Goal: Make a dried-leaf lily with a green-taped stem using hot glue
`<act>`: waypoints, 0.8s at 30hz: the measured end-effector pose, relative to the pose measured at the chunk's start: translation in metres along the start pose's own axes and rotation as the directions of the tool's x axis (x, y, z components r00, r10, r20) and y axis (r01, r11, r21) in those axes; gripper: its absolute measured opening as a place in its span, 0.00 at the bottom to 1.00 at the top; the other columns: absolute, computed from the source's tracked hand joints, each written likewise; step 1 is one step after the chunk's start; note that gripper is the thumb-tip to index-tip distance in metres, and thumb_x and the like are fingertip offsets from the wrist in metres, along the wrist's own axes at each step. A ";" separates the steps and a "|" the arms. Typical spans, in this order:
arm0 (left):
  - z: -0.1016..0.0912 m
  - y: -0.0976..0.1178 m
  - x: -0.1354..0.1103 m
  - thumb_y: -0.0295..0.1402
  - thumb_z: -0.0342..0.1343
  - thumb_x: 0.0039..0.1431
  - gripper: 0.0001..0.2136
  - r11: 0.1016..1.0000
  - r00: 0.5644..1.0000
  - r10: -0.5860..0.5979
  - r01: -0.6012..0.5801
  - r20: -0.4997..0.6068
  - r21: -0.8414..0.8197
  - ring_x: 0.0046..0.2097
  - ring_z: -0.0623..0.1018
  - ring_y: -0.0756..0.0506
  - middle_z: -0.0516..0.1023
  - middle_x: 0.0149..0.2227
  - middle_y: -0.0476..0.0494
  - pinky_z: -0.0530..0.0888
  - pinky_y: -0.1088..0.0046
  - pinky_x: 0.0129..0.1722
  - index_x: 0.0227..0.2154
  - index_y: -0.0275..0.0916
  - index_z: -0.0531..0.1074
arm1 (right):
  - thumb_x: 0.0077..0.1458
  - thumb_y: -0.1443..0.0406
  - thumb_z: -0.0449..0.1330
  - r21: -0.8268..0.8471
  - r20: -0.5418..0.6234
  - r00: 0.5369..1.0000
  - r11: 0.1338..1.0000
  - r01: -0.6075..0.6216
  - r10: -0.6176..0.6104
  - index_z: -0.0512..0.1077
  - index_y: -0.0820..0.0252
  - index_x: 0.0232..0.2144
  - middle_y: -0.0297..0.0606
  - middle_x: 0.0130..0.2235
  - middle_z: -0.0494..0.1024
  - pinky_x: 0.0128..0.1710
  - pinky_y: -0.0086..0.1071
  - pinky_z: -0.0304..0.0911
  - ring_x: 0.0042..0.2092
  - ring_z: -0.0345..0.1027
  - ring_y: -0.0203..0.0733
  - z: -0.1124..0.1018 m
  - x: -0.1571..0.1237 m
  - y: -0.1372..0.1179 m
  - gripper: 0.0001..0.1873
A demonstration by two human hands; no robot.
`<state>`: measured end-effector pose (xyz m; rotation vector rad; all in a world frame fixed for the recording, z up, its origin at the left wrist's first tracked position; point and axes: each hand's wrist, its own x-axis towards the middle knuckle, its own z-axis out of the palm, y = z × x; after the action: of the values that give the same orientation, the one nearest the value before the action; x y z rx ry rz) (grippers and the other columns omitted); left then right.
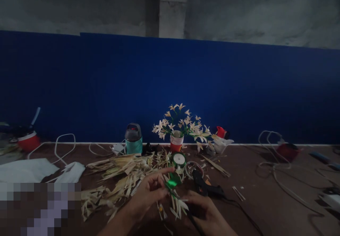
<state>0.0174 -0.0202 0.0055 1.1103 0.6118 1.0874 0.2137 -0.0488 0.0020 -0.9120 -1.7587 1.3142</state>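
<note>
My left hand (148, 193) is closed in a pinch on a strip of shiny green ribbon (171, 183) wound at the top of a small flower stem. My right hand (204, 213) is closed lower down, gripping the stem with pale straw-coloured petals (178, 207) between the two hands. Just beyond the hands lie a green ribbon roll (179, 159) and a black glue gun (204, 186). A heap of dry pale leaf strips (124, 175) spreads to the left of my left hand.
A red-striped paper cup (176, 142) holds finished pale flowers (183, 124) at the back by the blue wall. A teal jar (133, 139), white cables (63, 147), white cloths (26, 170), red containers (28, 142) and wire loops (276, 165) lie on the brown table.
</note>
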 end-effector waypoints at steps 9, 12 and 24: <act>0.000 -0.006 0.003 0.35 0.64 0.42 0.10 0.992 0.993 0.121 -0.121 0.006 0.018 0.30 0.67 0.50 0.69 0.26 0.48 0.63 0.76 0.31 0.20 0.35 0.69 | 0.42 0.59 0.65 0.143 -0.003 1.000 0.990 0.009 -0.008 0.76 0.57 0.36 0.38 0.35 0.72 0.41 0.32 0.62 0.39 0.67 0.42 0.003 0.004 -0.002 0.16; 0.002 -0.002 0.002 0.36 0.64 0.42 0.11 0.994 0.996 0.086 -0.087 0.011 0.062 0.30 0.67 0.50 0.68 0.26 0.48 0.63 0.76 0.31 0.21 0.34 0.71 | 0.44 0.64 0.64 0.074 -0.020 1.000 0.997 0.024 -0.023 0.75 0.56 0.36 0.38 0.37 0.72 0.43 0.32 0.62 0.42 0.67 0.42 0.002 0.002 -0.001 0.12; 0.001 -0.008 0.004 0.33 0.64 0.41 0.08 0.994 0.994 0.105 -0.105 -0.009 0.011 0.29 0.67 0.50 0.68 0.27 0.48 0.62 0.76 0.30 0.19 0.35 0.72 | 0.46 0.70 0.59 -0.088 -0.049 0.997 0.995 0.048 -0.053 0.72 0.55 0.37 0.37 0.38 0.71 0.41 0.28 0.62 0.41 0.67 0.40 0.003 -0.002 -0.005 0.14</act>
<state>0.0230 -0.0171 -0.0006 1.1571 0.5727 1.1816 0.2117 -0.0527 0.0059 -0.9343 -1.7990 1.1805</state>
